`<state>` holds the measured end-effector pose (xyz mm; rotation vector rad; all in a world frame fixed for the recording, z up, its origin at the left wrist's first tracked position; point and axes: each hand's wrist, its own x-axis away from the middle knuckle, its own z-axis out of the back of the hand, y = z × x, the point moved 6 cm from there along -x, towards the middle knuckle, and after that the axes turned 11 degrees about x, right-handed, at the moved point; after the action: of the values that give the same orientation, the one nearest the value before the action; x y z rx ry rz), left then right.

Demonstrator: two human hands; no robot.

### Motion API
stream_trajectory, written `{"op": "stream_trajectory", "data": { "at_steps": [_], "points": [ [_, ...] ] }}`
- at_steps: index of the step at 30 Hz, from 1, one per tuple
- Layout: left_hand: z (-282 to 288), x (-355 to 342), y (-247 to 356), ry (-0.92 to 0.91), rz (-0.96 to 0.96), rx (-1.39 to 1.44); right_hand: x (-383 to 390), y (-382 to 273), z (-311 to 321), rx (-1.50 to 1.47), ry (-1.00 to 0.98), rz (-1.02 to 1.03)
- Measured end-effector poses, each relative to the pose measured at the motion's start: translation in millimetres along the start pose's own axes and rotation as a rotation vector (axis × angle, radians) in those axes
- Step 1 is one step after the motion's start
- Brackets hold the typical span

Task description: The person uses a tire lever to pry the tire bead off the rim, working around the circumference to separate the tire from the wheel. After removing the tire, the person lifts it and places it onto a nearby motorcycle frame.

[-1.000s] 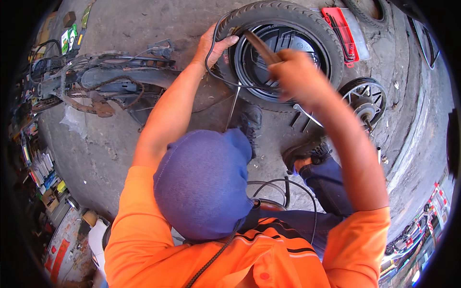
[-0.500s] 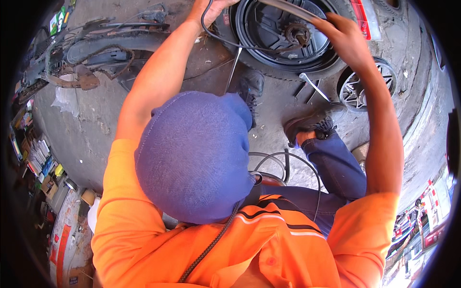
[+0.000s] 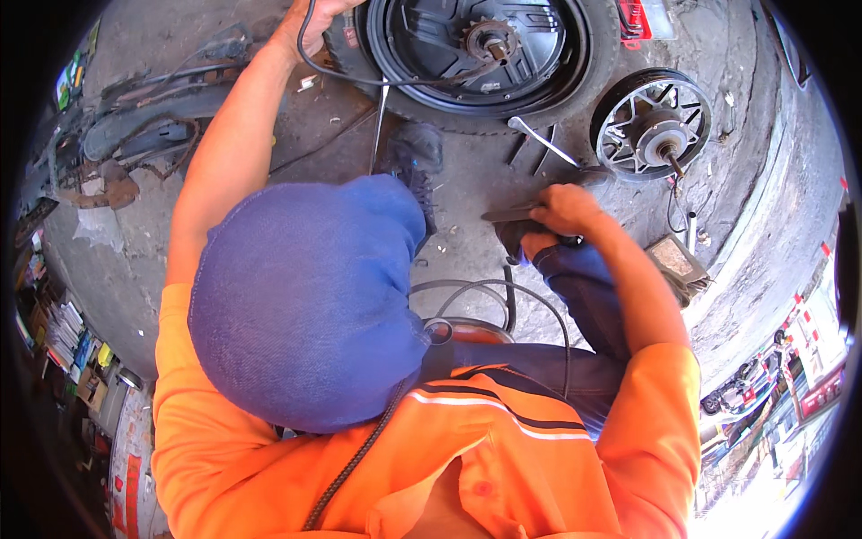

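Observation:
At the top left, my left hand point(image 3: 314, 25) is beside the edge of a black tyre point(image 3: 600, 63), its fingers partly cut off by the picture's edge. A black cable point(image 3: 377, 82) runs over this hand and across to the hub of the spoked-pattern black wheel point(image 3: 530, 63) inside the tyre. Lower down, by my right shoe, my right hand point(image 3: 570, 212) is closed around a flat dark bar point(image 3: 508, 215) that points left. Whether its far end touches the shoe or ground I cannot tell.
A smaller alloy wheel point(image 3: 660, 135) with an axle lies right of the tyre. Near it lies a wrench point(image 3: 543, 141); a metal rod point(image 3: 379, 126) leans by the tyre. A red package point(image 3: 634, 22) is beyond. Dusty vehicle parts point(image 3: 153, 121) lie left. Blue cloth point(image 3: 305, 305) blocks the lower left.
My right hand has come down from the wheel toward my shoe with the flat bar. My left hand stays by the tyre. The whole view has shifted, showing more of the smaller wheel.

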<state>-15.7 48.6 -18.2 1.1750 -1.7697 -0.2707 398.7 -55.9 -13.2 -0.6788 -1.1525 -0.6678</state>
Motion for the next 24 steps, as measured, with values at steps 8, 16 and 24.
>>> {"op": "stream_trajectory", "data": {
  "at_steps": [8, 16, 24],
  "points": [
    [3, -8, 1, -0.014, -0.052, -0.060, -29, -28, -7, 0.187, 0.235, -0.004],
    [11, -11, 6, 0.025, -0.173, -0.144, -36, -60, 27, -0.116, 0.519, -0.096],
    [16, -15, 8, 0.051, -0.191, -0.294, -83, -203, 100, -1.062, 0.308, 0.098]
  ]
}}
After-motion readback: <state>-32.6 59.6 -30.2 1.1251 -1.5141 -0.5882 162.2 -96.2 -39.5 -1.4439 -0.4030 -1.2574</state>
